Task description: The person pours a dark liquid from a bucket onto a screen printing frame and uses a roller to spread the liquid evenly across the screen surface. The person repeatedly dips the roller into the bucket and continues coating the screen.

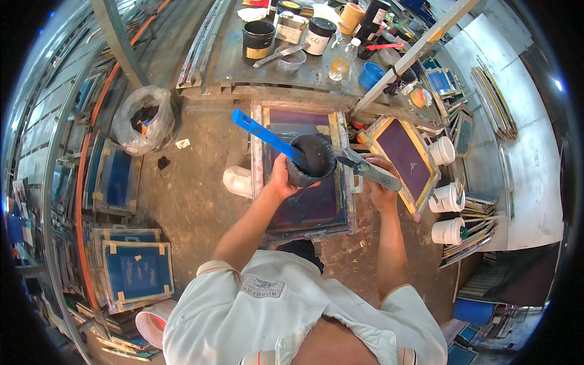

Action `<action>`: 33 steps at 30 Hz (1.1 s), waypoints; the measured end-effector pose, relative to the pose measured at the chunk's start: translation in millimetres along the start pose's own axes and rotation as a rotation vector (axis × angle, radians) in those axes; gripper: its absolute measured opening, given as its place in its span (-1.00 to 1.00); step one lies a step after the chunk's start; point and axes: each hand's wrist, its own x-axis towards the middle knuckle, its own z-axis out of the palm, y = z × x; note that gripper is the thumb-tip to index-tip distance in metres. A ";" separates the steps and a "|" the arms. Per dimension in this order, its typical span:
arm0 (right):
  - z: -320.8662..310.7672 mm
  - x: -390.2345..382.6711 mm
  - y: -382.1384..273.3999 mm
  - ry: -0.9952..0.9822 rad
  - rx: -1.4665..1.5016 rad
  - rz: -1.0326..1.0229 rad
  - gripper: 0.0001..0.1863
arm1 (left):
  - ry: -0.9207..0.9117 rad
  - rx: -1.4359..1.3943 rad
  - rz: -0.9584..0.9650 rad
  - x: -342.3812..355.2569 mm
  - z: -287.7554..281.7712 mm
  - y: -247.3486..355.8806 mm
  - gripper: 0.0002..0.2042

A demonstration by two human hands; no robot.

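My left hand [281,177] is wrapped round a dark tub [311,163] whose inside is coated with dark ink. A blue-handled spatula [261,132] leans out over the tub's left rim. With my right hand [383,190] I grip a squeegee [376,172], a greyish flat bar smeared with dark ink. Its left end, dark and ink-covered, is close to the tub's right rim; whether they touch, I cannot tell. Below both hands lies a screen printing frame [258,152] with purple mesh and dark ink smears.
A second purple screen [404,155] leans at the right, by white buckets [449,198]. Ahead stands a table [228,76] with ink tubs [258,41] and a bottle [342,61]. A rubbish bag [143,121] and stacked blue screens [137,271] are on the left.
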 end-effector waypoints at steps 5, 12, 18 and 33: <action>2.7 6.9 7.7 -0.029 -0.118 -0.071 -0.70 | -0.045 0.001 0.038 -4.7 5.3 5.6 -0.33; -27.1 29.2 57.6 -0.133 -0.301 -0.134 -0.62 | 0.142 -0.094 0.203 -45.0 20.2 7.6 -0.43; -28.9 13.3 109.9 0.033 0.262 0.239 -0.74 | 0.160 -0.189 0.373 -48.5 13.0 -33.0 -0.40; -128.5 -1.2 155.4 -0.315 0.374 -0.520 -0.63 | 0.022 -0.312 0.614 48.1 80.1 -237.5 -0.29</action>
